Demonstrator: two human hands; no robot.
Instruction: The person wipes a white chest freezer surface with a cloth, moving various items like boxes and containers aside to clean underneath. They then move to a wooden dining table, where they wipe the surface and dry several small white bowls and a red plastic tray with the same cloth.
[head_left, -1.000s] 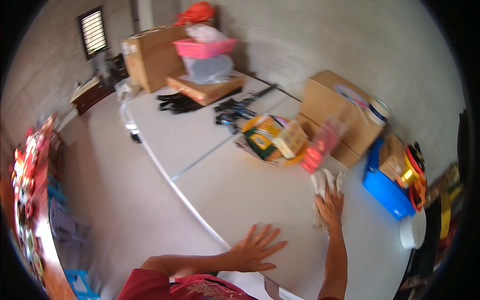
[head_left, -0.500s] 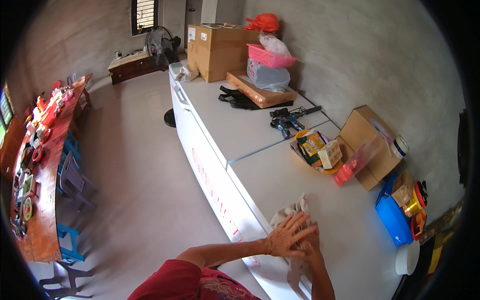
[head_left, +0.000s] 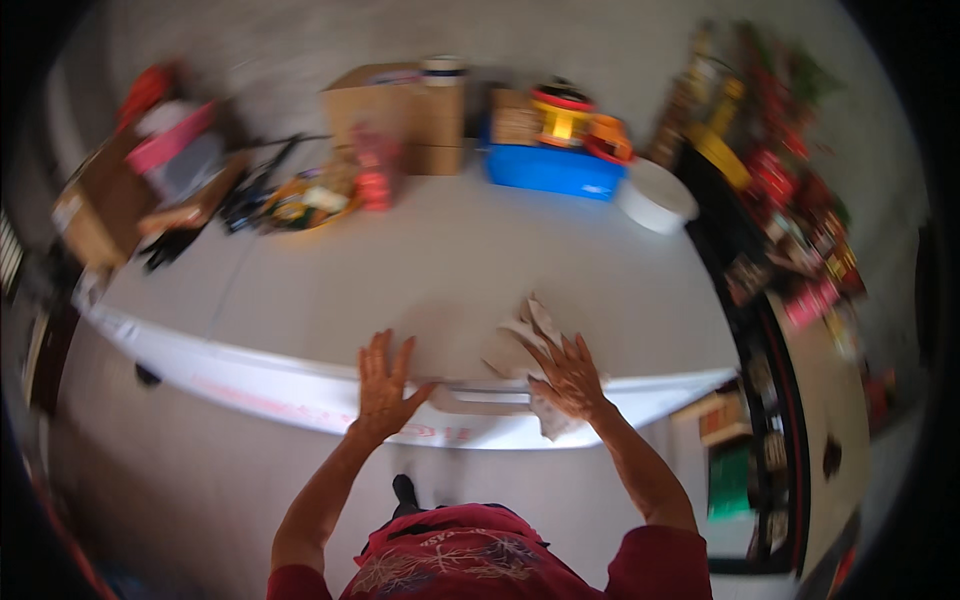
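A white chest freezer (head_left: pixel 440 255) stretches across in front of me, its lid closed. Near the front edge of the lid, my left hand (head_left: pixel 383 392) is spread with fingers stretched out and holds nothing. To its right, past the handle recess (head_left: pixel 480 402), my right hand (head_left: pixel 570 382) lies over a crumpled greyish-beige cloth (head_left: pixel 541 318), fingers apart. Part of the cloth sticks out beyond the fingertips, and another part hangs over the front edge below the palm. The picture is somewhat blurred by motion.
Along the lid's back stand a cardboard box (head_left: pixel 435 125), a bowl of packets (head_left: pixel 300 205), a blue bin (head_left: pixel 555 172) of items and a white round tub (head_left: pixel 657 197). A pink basket (head_left: pixel 170 138) is at far left. A dark-edged shelf unit (head_left: pixel 800 430) stands at right.
My view has swung to the right, facing the freezer squarely. My hands, which were together over the cloth, are now apart; the right stays at the cloth and the left is away from it.
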